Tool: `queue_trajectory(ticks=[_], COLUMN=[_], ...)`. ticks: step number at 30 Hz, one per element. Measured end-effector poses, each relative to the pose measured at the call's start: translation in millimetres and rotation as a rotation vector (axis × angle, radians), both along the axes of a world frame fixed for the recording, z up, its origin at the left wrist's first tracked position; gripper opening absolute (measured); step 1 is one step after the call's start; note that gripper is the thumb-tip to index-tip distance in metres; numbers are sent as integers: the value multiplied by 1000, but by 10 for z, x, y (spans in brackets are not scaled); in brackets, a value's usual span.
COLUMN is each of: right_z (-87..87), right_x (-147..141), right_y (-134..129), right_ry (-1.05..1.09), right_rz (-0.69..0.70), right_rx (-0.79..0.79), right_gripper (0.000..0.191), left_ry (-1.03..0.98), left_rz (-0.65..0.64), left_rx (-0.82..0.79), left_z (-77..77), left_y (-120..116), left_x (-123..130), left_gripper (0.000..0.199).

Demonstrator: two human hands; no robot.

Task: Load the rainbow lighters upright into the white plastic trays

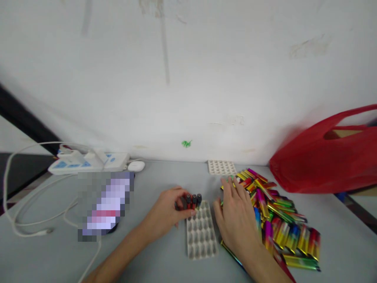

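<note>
A grey table (159,173) is set against a white wall (188,78) that is marked by scuffs and a green scribble (186,144). At the far left, a power strip (116,160) is loaded with plugs. A white case (136,166) is placed just beside its right end. A cable (33,234) is looped across the left side, and a phone (110,202) is laid near it. A red bag (318,161) is stood at the right, behind the pile (262,200) of shiny multicoloured cylinders. A spare tray (221,167) is positioned near the wall. Part of the pile is blocked from view by the right hand (235,214) and its forearm.

Blue labels are carried on the power strip, but their print cannot be read. The phone screen is pixelated. Print on the cylinders is too small to be made out.

The tray (202,237) is located between the hands. Three dark cylinders (194,201) are pinched by the thumb and fingers of the left hand (167,206) over its far end, which is partly covered. The right hand is laid over the left edge of the pile, fingers extended, thumb apart; whether anything is gripped there cannot be told
</note>
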State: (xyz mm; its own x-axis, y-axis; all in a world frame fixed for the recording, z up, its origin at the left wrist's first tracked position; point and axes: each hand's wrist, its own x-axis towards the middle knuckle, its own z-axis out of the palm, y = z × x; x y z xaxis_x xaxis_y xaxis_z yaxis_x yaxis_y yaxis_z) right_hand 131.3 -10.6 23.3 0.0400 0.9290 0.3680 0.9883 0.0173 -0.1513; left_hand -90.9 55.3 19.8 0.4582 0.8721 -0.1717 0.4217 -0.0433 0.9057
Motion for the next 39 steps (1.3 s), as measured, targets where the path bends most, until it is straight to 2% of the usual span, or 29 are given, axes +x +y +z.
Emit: queue_trajectory(ticks=[6, 12, 16, 21, 29, 34, 39], right_z=[-35, 37, 90, 32, -114, -164, -126], right_x=[-56, -95, -62, 58, 277, 267, 194], right_y=[-25, -23, 4, 57, 141, 163, 155], right_ry=[6, 65, 94, 66, 34, 7, -2], right_rz=[36, 138, 162, 113, 127, 164, 144], right_rx=[-15, -6, -55, -28, -1, -65, -109], right_gripper=[48, 41, 36, 38, 45, 45, 50], left_ry=[12, -4, 1, 7, 0, -6, -6], left_rz=[-8, -6, -1, -8, 5, 9, 7], left_rx=[13, 1, 7, 27, 10, 6, 11], left_z=[10, 0, -5, -2, -7, 12, -2], left_y=[0, -3, 0, 3, -3, -12, -8], left_x=[-3, 0, 4, 0, 5, 14, 18], left_gripper=[32, 31, 34, 30, 32, 32, 32])
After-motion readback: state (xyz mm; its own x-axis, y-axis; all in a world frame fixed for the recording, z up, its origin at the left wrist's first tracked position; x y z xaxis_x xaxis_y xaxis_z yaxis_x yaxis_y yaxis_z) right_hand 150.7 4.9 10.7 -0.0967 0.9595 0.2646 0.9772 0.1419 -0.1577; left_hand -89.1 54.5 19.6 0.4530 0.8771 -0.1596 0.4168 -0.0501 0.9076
